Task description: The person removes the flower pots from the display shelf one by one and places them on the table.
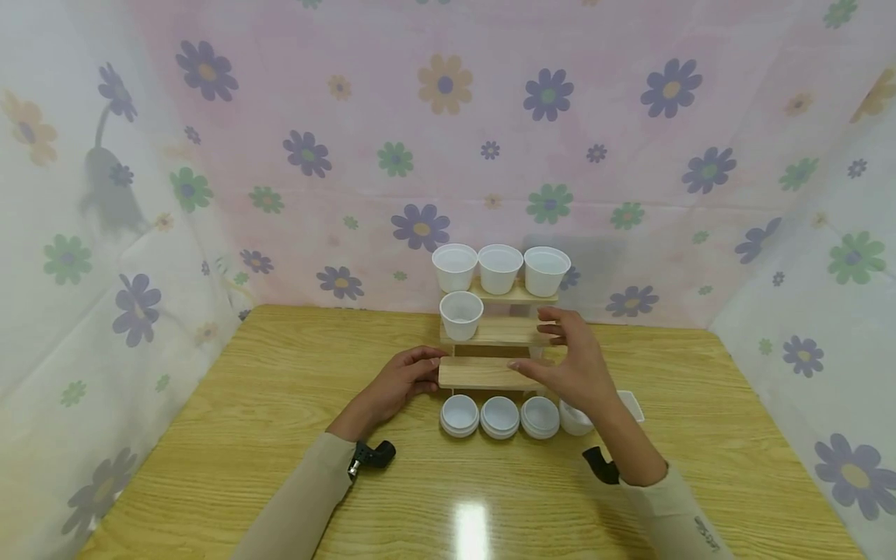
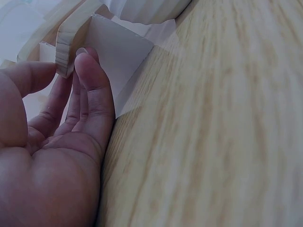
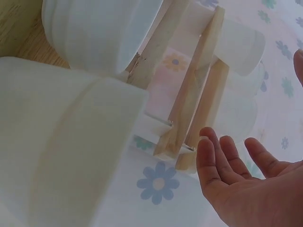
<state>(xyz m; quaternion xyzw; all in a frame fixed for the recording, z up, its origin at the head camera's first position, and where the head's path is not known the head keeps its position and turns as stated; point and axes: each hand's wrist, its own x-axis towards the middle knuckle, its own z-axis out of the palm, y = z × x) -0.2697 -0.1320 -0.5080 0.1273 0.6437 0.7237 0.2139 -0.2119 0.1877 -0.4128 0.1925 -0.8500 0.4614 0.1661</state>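
Head view: left hand (image 1: 395, 386) pinches the lowest board (image 1: 483, 374) by its edge, right hand (image 1: 579, 364) loosely spread, tabletop (image 1: 287, 381) wide leftward.

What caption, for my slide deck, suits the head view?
Left hand holds a shelf of cups, right hand near it.

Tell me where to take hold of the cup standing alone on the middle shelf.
Pinch the white cup just below its rim, probably from the right: it stands upright, flares toward the top, and no other cup flanks it there.
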